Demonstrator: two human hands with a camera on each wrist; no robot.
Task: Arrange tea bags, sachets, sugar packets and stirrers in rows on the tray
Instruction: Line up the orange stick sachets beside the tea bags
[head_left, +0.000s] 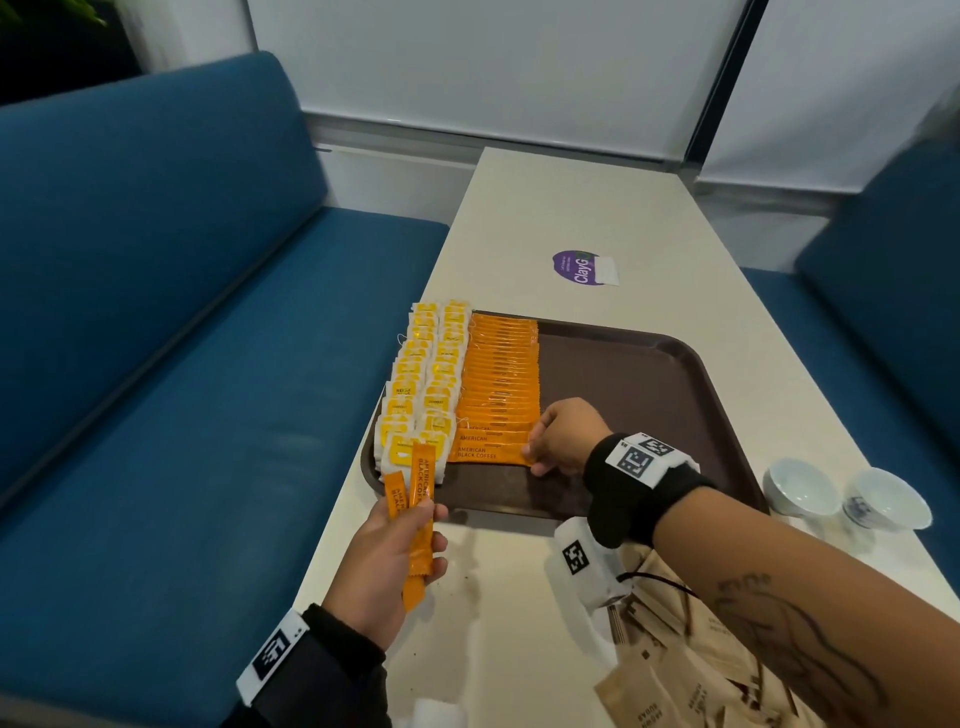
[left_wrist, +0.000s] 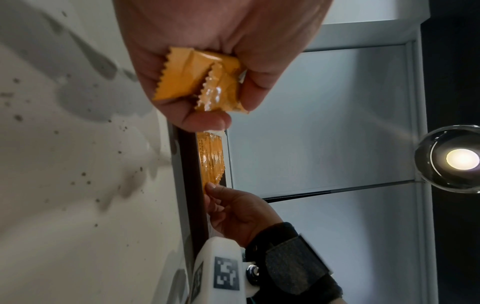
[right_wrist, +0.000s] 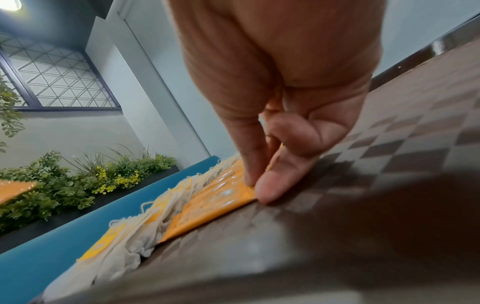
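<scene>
A brown tray (head_left: 649, 374) lies on the white table (head_left: 571, 218). Two rows of yellow-tagged tea bags (head_left: 426, 384) fill its left side, and beside them runs a row of overlapping orange coffee sachets (head_left: 501, 384). My right hand (head_left: 563, 436) pinches the right end of the nearest sachet in that row (right_wrist: 221, 207) between thumb and fingertips (right_wrist: 267, 191). My left hand (head_left: 389, 566) hovers over the tray's near-left corner and grips two orange sachets (head_left: 418, 514) upright; their crimped ends (left_wrist: 197, 82) stick out of the palm.
Brown sugar packets (head_left: 675, 665) lie in a heap on the table at the near right, under my right forearm. Two small white cups (head_left: 847, 499) stand right of the tray. A purple sticker (head_left: 579, 267) is beyond it. Blue benches (head_left: 182, 364) flank the table.
</scene>
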